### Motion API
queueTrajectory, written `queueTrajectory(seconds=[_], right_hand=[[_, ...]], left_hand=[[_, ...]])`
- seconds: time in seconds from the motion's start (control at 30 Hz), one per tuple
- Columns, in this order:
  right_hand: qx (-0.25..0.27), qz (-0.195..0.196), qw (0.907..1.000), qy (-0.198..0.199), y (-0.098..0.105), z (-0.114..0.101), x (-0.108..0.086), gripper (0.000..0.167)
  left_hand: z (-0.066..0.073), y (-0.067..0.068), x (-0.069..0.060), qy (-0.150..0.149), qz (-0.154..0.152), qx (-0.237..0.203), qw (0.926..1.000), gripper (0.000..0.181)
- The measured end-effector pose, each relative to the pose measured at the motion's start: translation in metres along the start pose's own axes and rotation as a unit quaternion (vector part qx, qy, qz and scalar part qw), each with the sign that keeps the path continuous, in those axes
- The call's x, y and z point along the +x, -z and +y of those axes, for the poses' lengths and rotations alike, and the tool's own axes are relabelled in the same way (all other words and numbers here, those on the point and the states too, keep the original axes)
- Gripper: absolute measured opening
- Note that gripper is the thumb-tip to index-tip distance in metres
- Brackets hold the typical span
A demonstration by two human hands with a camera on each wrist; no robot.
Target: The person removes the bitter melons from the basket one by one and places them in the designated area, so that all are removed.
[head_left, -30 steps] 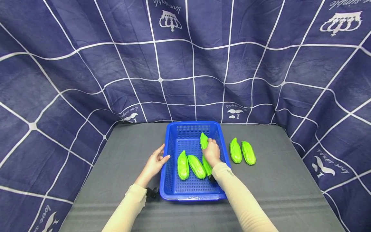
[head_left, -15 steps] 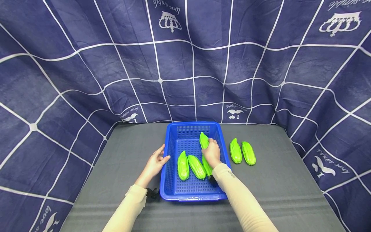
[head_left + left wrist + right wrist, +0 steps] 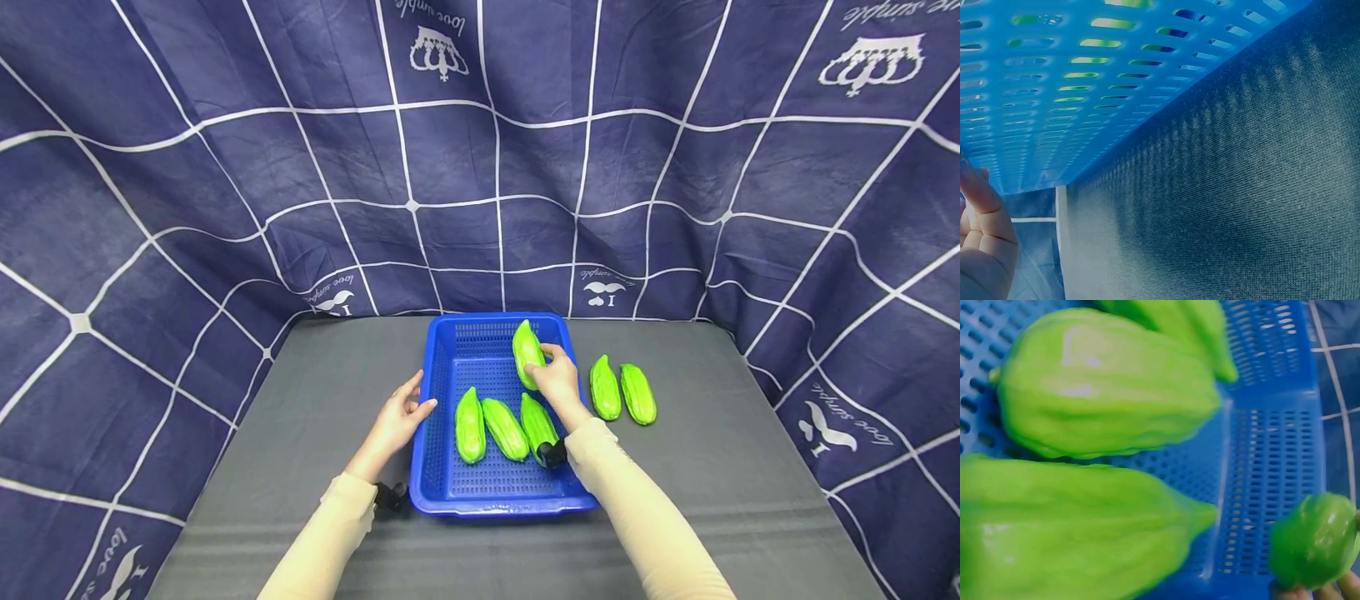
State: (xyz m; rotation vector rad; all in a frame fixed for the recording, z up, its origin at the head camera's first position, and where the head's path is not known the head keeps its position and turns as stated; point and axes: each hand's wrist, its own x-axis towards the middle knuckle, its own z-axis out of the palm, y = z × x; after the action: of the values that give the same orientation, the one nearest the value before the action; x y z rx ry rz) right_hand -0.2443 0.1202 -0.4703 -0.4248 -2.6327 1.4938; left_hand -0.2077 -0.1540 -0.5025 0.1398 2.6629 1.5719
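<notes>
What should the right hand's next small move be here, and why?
With the right hand, probably lift the held green vegetable clear of the blue basket and move it right, over the gray table. It has risen since half a second ago; three others lie in the basket, and two similar ones rest outside on the right, suggesting removal rather than filling.

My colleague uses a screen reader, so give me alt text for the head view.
A person's right hand holds a green vegetable over a blue basket, where three more vegetables lie side by side. The left hand is at the basket's left rim; two other vegetables lie on the grey table to the right.
</notes>
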Motion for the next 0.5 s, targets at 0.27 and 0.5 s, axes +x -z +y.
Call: queueTrajectory(seconds=[0.27, 0.5], right_hand=[[0.155, -0.04, 0.987, -0.019, 0.021, -0.004, 0.0, 0.057], [0.23, -0.045, 0.9716, -0.031, 0.058, 0.001, 0.001, 0.058]], left_hand=[[-0.001, 0.001, 0.0, 0.007, -0.004, 0.008, 0.9999, 0.066], [0.0, -0.001, 0.0, 0.001, 0.001, 0.002, 1.0, 0.065]])
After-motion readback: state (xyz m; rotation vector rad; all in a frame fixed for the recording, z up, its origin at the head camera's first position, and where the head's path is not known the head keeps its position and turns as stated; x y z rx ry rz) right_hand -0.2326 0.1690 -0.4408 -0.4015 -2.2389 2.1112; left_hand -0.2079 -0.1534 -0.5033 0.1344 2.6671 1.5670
